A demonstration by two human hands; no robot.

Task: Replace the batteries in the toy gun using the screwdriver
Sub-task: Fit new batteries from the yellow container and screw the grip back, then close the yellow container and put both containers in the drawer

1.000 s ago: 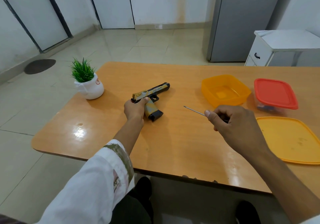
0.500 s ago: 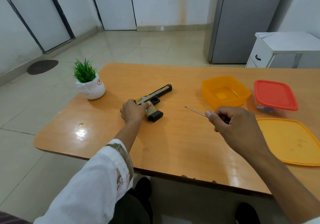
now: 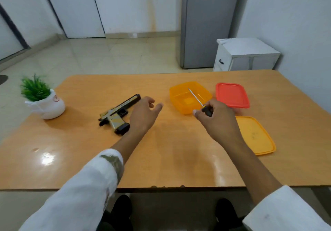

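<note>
- Now, from the head camera, looking down on the table [image 3: 170, 150].
- Flat on its side there, the toy gun [image 3: 118, 113]; long way running from near-left to far-right, barrel end far off, handle end pointing back at the person.
- Just right of it, the left hand [image 3: 143, 114], fingers loose and spread, holding nothing; close by the barrel, touching or not too hard to tell.
- Further right, the right hand [image 3: 216, 118], wrapped round the handle of the screwdriver [image 3: 198, 99]; thin metal end pointing away and a bit left, over the orange tub [image 3: 179, 105].
- Well apart for now, metal tip and gun.
- Probably next: picking up the gun with the closer left hand, then swinging the tip left toward it.
</note>
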